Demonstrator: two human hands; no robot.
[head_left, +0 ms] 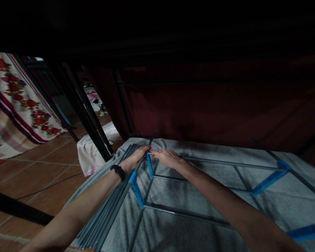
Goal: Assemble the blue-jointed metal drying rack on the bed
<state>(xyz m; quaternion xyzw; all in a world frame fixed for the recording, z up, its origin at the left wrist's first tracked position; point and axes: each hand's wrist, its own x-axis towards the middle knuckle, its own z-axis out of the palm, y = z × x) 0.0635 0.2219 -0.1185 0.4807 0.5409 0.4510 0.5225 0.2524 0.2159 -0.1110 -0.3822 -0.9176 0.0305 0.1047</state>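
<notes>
My left hand, with a black band on the wrist, is closed around a blue plastic connector where a long grey tube passes through it. Facing it, my right hand pinches the end of a grey metal tube against the same connector. Whether the tube end sits inside the connector is hidden by my fingers. Closer to me, another blue connector joins the frame's tubes. To the right, a third blue connector holds the far ends of tubes.
A bundle of loose grey tubes lies under my left forearm. The frame rests on a grey blanket over a bed. Dark bed posts stand left, a dark red curtain hangs behind, and a striped cloth lies beside the bed.
</notes>
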